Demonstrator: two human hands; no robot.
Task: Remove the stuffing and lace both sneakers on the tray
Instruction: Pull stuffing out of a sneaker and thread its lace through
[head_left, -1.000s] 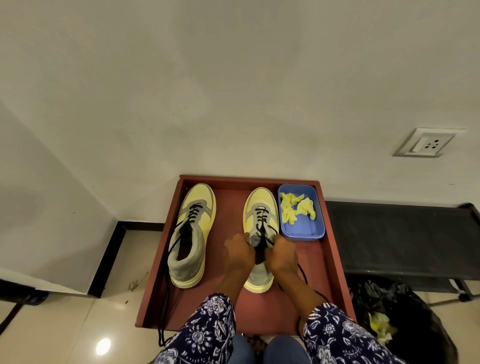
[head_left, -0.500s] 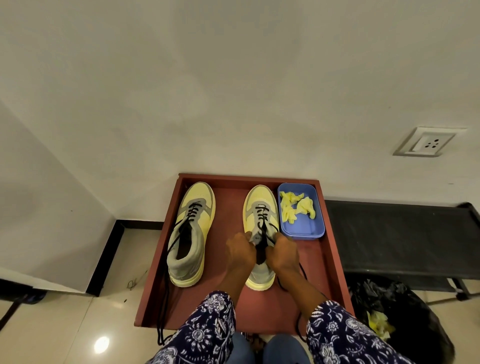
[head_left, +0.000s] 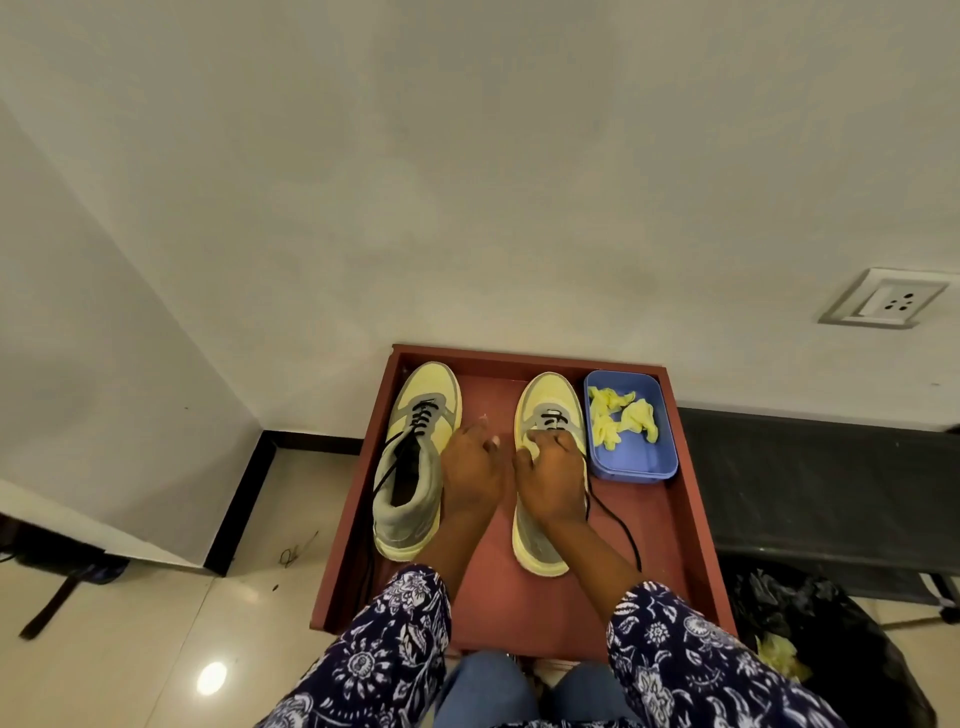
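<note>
Two yellow-and-grey sneakers stand toes away from me on a red-brown tray (head_left: 693, 519). The left sneaker (head_left: 413, 467) is laced partway, and its black lace (head_left: 370, 566) trails over the tray's left edge. My left hand (head_left: 470, 470) hovers between the shoes with fingers relaxed and nothing visible in them. My right hand (head_left: 550, 478) lies on the right sneaker (head_left: 545, 395), its fingers curled at the lacing near the tongue. A loose lace end (head_left: 621, 525) runs out from under that hand. Yellow stuffing (head_left: 623, 418) lies in a blue box (head_left: 631, 465).
The tray's far edge meets a white wall with a socket (head_left: 888, 299). A black bench (head_left: 810, 493) stands to the right, with a black bag (head_left: 831, 654) holding yellow scraps below it. Tiled floor (head_left: 156, 623) lies to the left.
My left hand has come off the right sneaker's lacing and moved left into the gap between the shoes. My right hand has slid forward along the right sneaker towards the toe.
</note>
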